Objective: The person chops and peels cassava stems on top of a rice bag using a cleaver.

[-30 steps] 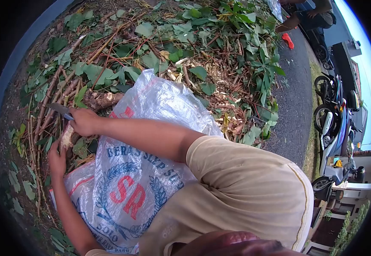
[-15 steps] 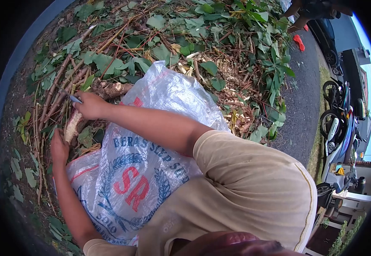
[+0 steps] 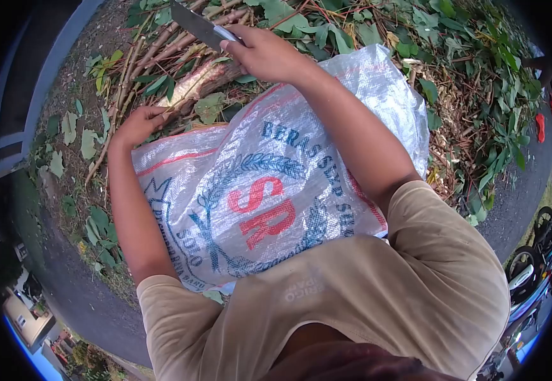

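My right hand [image 3: 268, 53] is closed around the handle of a large knife [image 3: 195, 25], its wide blade pointing to the upper left above the root. Below it lies a thick cassava root [image 3: 193, 86], slanted, with pale flesh bared along its upper side and brown skin elsewhere. The fingers of my left hand [image 3: 140, 126] grip the near end of this root. A white woven sack [image 3: 225, 159] with blue and red print is spread over my lap, under both forearms.
Cut stems [image 3: 133, 76] lie beyond the root at the upper left. Green leaves [image 3: 431, 32] cover the ground at the back, with pale chips [image 3: 441, 120] to the right. A red item [image 3: 540, 127] lies on the asphalt; motorcycles [image 3: 530, 260] stand far right.
The view has turned and shifted, so hands and sack appear further right. My right hand has lifted off the root with the knife, whose blade now shows fully. My left hand still holds the root.
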Demonstrator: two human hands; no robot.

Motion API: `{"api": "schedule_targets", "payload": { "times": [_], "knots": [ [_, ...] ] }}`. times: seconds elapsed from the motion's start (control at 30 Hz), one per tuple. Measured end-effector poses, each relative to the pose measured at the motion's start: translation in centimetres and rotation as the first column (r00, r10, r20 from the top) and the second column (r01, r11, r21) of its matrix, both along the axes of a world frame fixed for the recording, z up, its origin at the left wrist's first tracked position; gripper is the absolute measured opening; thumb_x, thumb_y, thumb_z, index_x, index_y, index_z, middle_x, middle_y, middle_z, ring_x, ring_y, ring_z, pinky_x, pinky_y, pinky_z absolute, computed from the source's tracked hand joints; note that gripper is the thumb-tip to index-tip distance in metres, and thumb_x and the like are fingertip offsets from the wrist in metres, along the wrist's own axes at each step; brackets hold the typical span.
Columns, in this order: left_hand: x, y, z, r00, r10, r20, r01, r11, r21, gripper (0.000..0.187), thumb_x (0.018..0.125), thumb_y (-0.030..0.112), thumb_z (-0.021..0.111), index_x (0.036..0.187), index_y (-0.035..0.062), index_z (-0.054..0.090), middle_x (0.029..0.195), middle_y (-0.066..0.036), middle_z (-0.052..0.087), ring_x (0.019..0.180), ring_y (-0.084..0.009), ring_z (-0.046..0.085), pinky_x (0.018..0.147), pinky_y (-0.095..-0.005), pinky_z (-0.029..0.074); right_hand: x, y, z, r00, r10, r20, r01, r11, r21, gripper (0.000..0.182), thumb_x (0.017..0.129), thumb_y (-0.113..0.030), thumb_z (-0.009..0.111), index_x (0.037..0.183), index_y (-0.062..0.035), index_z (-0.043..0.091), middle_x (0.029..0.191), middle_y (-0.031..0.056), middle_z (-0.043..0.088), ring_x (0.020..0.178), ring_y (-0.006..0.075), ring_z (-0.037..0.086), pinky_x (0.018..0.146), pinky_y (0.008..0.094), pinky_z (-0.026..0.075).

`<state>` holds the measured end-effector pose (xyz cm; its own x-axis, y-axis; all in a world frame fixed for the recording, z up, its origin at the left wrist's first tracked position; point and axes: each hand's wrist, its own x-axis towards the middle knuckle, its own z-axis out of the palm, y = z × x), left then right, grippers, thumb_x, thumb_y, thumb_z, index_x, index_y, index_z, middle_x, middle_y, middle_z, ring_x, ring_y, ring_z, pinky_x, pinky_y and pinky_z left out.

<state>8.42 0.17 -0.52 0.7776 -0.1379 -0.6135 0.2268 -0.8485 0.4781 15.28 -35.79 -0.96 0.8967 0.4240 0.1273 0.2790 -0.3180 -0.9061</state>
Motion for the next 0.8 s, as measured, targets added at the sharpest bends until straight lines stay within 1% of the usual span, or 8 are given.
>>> {"api": "schedule_targets", "payload": {
  "times": [0.07,0.1,0.2,0.23,0.37,0.5,0.63,0.8],
  "knots": [
    [0.2,0.4,-0.2,1.000,0.003,-0.021,-0.002,1.000,0.018,0.028,0.100,0.013,0.065,0.121,-0.0032,0.073,0.085,-0.006,0.071,0.080,-0.0163,0.061,0.078,-0.0361,0.049,-0.8,0.1,0.8,0.994,0.114,-0.001,-0.112,0.973,-0.201,0.040,0.108,-0.030,0.056,0.136,-0.0009,0.060,0.084,0.0163,0.070,0.076,0.0296,0.071,0.070,0.0448,0.054],
    [0.3,0.6,-0.6,1.000,-0.016,0.010,0.016,1.000,0.011,0.026,0.100,0.014,0.065,0.117,-0.0033,0.074,0.083,-0.007,0.071,0.078,-0.0168,0.061,0.076,-0.0376,0.049,-1.1,0.3,0.4,0.991,0.133,-0.002,-0.131,0.974,-0.187,0.040,0.108,-0.030,0.056,0.136,-0.0009,0.060,0.084,0.0163,0.070,0.076,0.0296,0.071,0.070,0.0448,0.054],
    [0.2,-0.2,0.1,0.998,-0.064,-0.005,0.064,0.991,0.120,0.025,0.100,0.015,0.067,0.116,-0.0024,0.075,0.085,-0.010,0.072,0.077,-0.0165,0.061,0.076,-0.0377,0.050,-1.8,1.1,-1.6,0.974,0.226,0.018,-0.199,0.893,-0.403,0.037,0.106,-0.027,0.055,0.122,0.0061,0.058,0.098,0.0291,0.071,0.100,0.0504,0.067,0.091,0.0574,0.051],
    [0.3,-0.3,0.6,0.993,-0.103,-0.052,0.112,0.969,0.221,0.027,0.099,0.015,0.068,0.119,-0.0015,0.075,0.088,-0.010,0.074,0.079,-0.0157,0.060,0.077,-0.0363,0.051,-1.8,1.1,-2.0,0.971,0.238,0.024,-0.209,0.893,-0.398,0.037,0.106,-0.027,0.055,0.122,0.0061,0.058,0.098,0.0291,0.071,0.100,0.0504,0.067,0.091,0.0574,0.051],
    [0.0,0.3,0.7,0.988,-0.138,0.068,0.122,0.972,0.199,0.030,0.100,0.023,0.070,0.118,0.0000,0.077,0.098,-0.018,0.079,0.087,-0.0215,0.071,0.084,-0.0382,0.055,-1.3,0.5,-1.6,0.980,0.199,-0.008,-0.185,0.895,-0.405,0.036,0.104,-0.024,0.056,0.121,0.0083,0.056,0.103,0.0328,0.071,0.102,0.0511,0.068,0.092,0.0576,0.051],
    [-0.8,-2.0,4.9,0.982,0.026,0.188,-0.048,0.993,0.112,0.038,0.100,0.038,0.071,0.113,0.0031,0.079,0.103,-0.021,0.078,0.091,-0.0321,0.074,0.086,-0.0418,0.056,-2.3,1.0,1.8,0.990,0.142,0.002,-0.132,0.929,-0.346,0.030,0.104,-0.019,0.056,0.123,0.0049,0.053,0.096,0.0346,0.070,0.098,0.0535,0.067,0.088,0.0604,0.049],
    [-1.1,-1.8,4.5,0.856,-0.087,0.510,-0.025,0.977,0.210,0.025,0.094,0.029,0.073,0.111,0.0122,0.082,0.103,-0.019,0.077,0.095,-0.0363,0.074,0.087,-0.0461,0.057,-1.9,1.7,-0.1,0.982,0.113,0.153,-0.056,0.941,-0.334,0.032,0.102,-0.017,0.058,0.127,0.0014,0.054,0.092,0.0341,0.070,0.092,0.0538,0.067,0.083,0.0629,0.050],
    [-0.6,-0.5,-0.9,0.916,-0.064,0.397,-0.036,0.970,0.240,0.027,0.089,0.026,0.075,0.111,0.0131,0.082,0.106,-0.017,0.078,0.099,-0.0354,0.074,0.090,-0.0474,0.057,-2.2,2.5,-1.6,0.970,0.180,0.165,-0.090,0.892,-0.443,0.039,0.101,-0.020,0.061,0.132,0.0028,0.053,0.092,0.0335,0.071,0.090,0.0546,0.068,0.083,0.0623,0.051]
  ]
}}
